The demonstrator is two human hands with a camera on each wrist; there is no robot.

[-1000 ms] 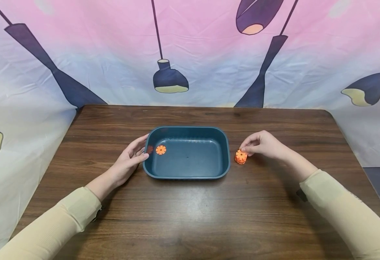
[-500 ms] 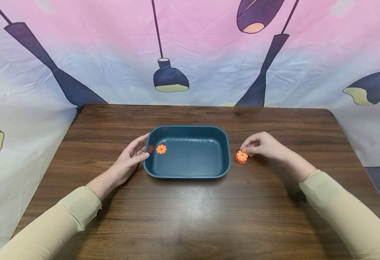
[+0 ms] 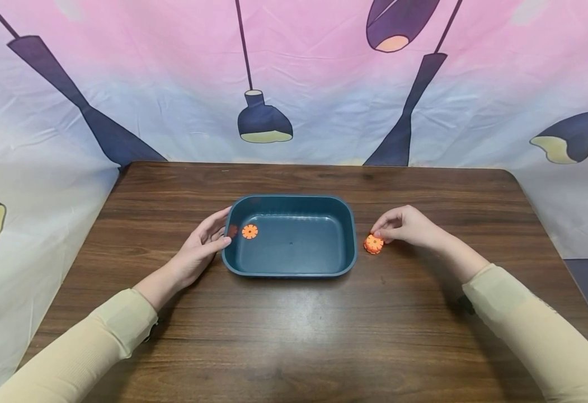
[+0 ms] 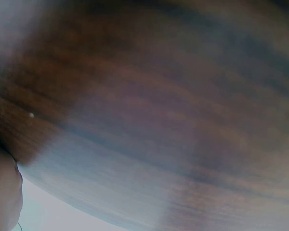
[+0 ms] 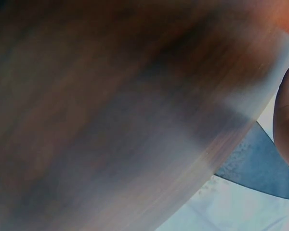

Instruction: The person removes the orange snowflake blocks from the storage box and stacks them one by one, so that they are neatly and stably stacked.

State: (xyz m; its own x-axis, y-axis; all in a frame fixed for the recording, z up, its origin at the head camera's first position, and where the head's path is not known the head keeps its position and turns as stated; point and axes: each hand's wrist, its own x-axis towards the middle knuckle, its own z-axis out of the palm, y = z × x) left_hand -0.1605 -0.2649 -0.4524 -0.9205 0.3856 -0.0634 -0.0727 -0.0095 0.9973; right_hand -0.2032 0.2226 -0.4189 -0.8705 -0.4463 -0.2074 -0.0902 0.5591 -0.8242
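In the head view, my left hand (image 3: pixel 199 246) grips the left end of a dark teal plastic tub (image 3: pixel 290 275), thumb on the rim and fingers behind the outer wall. One orange notched disc (image 3: pixel 249 231) lies flat on the tub's floor near its left wall. To the right of the tub, my right hand (image 3: pixel 408 226) pinches the edge of the top disc on a small stack of similar orange notched discs (image 3: pixel 374 244). Thumb and index finger meet at the stack's far right edge. In the right wrist view only part of the hand (image 5: pixel 287 115) shows at the right edge.
The brown wood-grain table (image 3: pixel 294 330) carries the tub and the stack. A printed cloth (image 3: pixel 183 84) with lamp pictures hangs behind the table's far edge and along its sides. Both wrist views mostly show blurred table surface.
My right hand has dipped very slightly at the stack, which looks a little lower than before. The left hand and the tub hold their places.
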